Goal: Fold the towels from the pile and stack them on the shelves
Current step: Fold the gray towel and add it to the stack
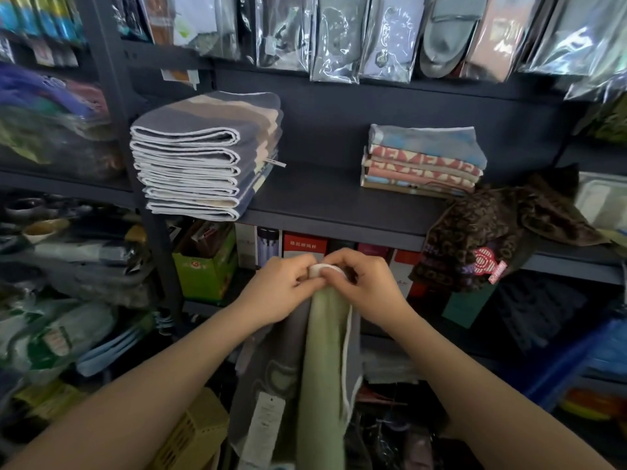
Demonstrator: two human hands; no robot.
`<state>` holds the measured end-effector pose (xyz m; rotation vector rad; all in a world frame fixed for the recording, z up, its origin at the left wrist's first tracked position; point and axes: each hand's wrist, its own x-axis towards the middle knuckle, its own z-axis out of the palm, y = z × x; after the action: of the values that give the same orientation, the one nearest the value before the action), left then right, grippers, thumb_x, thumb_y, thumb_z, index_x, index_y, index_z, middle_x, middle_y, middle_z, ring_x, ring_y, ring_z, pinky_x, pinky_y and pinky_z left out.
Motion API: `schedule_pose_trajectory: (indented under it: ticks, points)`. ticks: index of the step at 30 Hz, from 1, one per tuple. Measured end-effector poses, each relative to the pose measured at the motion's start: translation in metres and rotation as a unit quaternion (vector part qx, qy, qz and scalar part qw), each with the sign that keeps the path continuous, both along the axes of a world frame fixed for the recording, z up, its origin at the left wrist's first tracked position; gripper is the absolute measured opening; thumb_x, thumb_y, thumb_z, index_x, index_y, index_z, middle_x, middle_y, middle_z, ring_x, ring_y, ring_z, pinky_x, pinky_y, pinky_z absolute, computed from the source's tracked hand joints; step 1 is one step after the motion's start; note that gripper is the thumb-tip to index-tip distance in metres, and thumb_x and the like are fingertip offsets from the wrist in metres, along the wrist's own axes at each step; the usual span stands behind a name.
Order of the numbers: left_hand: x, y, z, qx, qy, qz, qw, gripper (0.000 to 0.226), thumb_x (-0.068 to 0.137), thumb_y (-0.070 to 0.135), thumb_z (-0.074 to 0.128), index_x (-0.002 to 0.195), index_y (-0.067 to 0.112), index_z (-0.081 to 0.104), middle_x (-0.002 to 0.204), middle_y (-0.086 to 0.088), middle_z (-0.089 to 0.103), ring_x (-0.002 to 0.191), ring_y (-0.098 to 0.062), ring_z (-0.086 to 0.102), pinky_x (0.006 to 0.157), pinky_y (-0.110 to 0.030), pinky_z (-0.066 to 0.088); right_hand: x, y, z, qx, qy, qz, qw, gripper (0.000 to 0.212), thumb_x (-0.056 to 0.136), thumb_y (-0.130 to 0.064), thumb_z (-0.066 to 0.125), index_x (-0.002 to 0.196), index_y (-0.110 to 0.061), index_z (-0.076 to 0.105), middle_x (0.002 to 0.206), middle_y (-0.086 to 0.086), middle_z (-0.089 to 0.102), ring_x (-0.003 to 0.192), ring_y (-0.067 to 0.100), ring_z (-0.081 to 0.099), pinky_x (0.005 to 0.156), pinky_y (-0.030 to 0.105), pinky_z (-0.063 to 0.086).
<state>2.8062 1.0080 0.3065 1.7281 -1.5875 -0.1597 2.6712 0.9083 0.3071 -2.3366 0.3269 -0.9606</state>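
A grey and green towel with a white edge hangs down in front of me, a paper tag on its lower part. My left hand and my right hand pinch its top edge close together, just below the dark shelf. On that shelf a tall stack of folded grey towels stands at the left and a shorter stack of pink and blue towels at the right. A heap of unfolded brown patterned towels spills over the shelf's right end.
Packaged goods in clear bags hang above the shelf. Boxes and a green carton sit under it. Bagged items fill the racks at left, a yellow crate is at the bottom, a blue crate at right.
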Motion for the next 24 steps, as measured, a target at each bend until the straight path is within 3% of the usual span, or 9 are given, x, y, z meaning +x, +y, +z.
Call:
schedule_pose_trajectory:
  ticks: [3, 6, 10, 15, 17, 19, 20, 22, 24]
  points:
    - [-0.006, -0.012, 0.009, -0.067, 0.065, -0.006, 0.996, 0.017, 0.084, 0.031, 0.062, 0.07, 0.027, 0.055, 0.057, -0.002, 0.054, 0.053, -0.011, 0.048, 0.052, -0.026, 0.034, -0.012, -0.023, -0.007, 0.001, 0.036, -0.04, 0.999, 0.021, 0.082, -0.002, 0.06, 0.1, -0.011, 0.066, 0.078, -0.005, 0.065, 0.069, 0.01, 0.061, 0.06, 0.018, 0.046]
    - [-0.009, -0.02, 0.022, -0.137, 0.129, 0.016, 0.982, 0.011, 0.085, 0.031, 0.061, 0.075, 0.025, 0.063, 0.071, -0.015, 0.066, 0.063, -0.02, 0.056, 0.063, -0.03, 0.043, -0.021, -0.047, -0.015, 0.015, 0.122, -0.086, 0.989, 0.027, 0.082, 0.002, 0.054, 0.107, -0.007, 0.063, 0.071, -0.005, 0.059, 0.056, 0.006, 0.053, 0.049, 0.015, 0.036]
    - [-0.008, -0.03, 0.028, -0.192, 0.204, 0.082, 0.957, 0.019, 0.09, 0.015, 0.058, 0.074, 0.025, 0.064, 0.068, 0.01, 0.067, 0.067, 0.0, 0.058, 0.069, -0.017, 0.044, -0.021, -0.071, -0.019, 0.037, 0.212, -0.069, 0.974, 0.03, 0.092, -0.003, 0.042, 0.12, -0.008, 0.052, 0.095, 0.003, 0.058, 0.079, 0.015, 0.054, 0.056, 0.016, 0.037]
    - [-0.002, -0.046, 0.029, -0.263, 0.27, 0.175, 0.91, 0.02, 0.092, 0.02, 0.055, 0.076, 0.03, 0.062, 0.074, 0.011, 0.064, 0.069, 0.004, 0.058, 0.07, -0.012, 0.045, -0.023, -0.103, -0.03, 0.012, 0.289, -0.097, 0.952, 0.018, 0.094, -0.005, 0.042, 0.1, -0.004, 0.058, 0.1, 0.015, 0.054, 0.089, 0.029, 0.056, 0.067, 0.025, 0.039]
    - [0.008, -0.055, 0.026, -0.235, 0.269, 0.21, 0.91, 0.018, 0.092, 0.021, 0.055, 0.076, 0.027, 0.062, 0.075, 0.007, 0.063, 0.071, 0.001, 0.058, 0.073, -0.016, 0.047, -0.027, -0.109, -0.027, 0.021, 0.265, -0.101, 0.959, 0.021, 0.095, -0.007, 0.044, 0.104, -0.002, 0.061, 0.102, 0.014, 0.06, 0.094, 0.029, 0.057, 0.068, 0.024, 0.037]
    - [0.023, -0.066, 0.02, -0.125, 0.229, 0.232, 0.937, 0.004, 0.088, 0.022, 0.06, 0.087, 0.019, 0.062, 0.083, -0.002, 0.064, 0.08, -0.011, 0.06, 0.079, -0.029, 0.047, -0.03, -0.109, -0.021, 0.058, 0.239, -0.084, 0.966, 0.025, 0.096, -0.014, 0.047, 0.118, -0.009, 0.056, 0.105, 0.009, 0.064, 0.094, 0.022, 0.06, 0.067, 0.022, 0.039]
    - [0.025, -0.07, 0.018, -0.059, 0.206, 0.236, 0.948, 0.013, 0.085, 0.023, 0.064, 0.096, 0.017, 0.061, 0.085, -0.003, 0.063, 0.081, -0.015, 0.06, 0.076, -0.029, 0.047, -0.031, -0.109, -0.019, 0.086, 0.233, -0.065, 0.966, 0.03, 0.094, -0.019, 0.051, 0.124, -0.015, 0.05, 0.104, 0.009, 0.065, 0.09, 0.02, 0.061, 0.067, 0.023, 0.042]
    - [0.021, -0.077, 0.016, 0.032, 0.155, 0.2, 0.967, 0.03, 0.079, 0.026, 0.071, 0.104, 0.019, 0.056, 0.07, 0.003, 0.058, 0.065, -0.008, 0.055, 0.06, -0.022, 0.04, -0.032, -0.105, -0.014, 0.136, 0.226, -0.011, 0.965, 0.044, 0.09, -0.024, 0.058, 0.13, -0.024, 0.039, 0.091, 0.015, 0.068, 0.076, 0.022, 0.063, 0.064, 0.03, 0.046]
    - [0.005, -0.083, 0.021, 0.059, 0.084, 0.112, 0.988, 0.023, 0.078, 0.025, 0.072, 0.098, 0.023, 0.06, 0.05, 0.011, 0.051, 0.048, 0.001, 0.048, 0.054, -0.022, 0.034, -0.029, -0.101, -0.01, 0.19, 0.194, 0.042, 0.962, 0.048, 0.088, -0.022, 0.061, 0.13, -0.024, 0.038, 0.086, 0.012, 0.07, 0.076, 0.021, 0.067, 0.07, 0.035, 0.051]
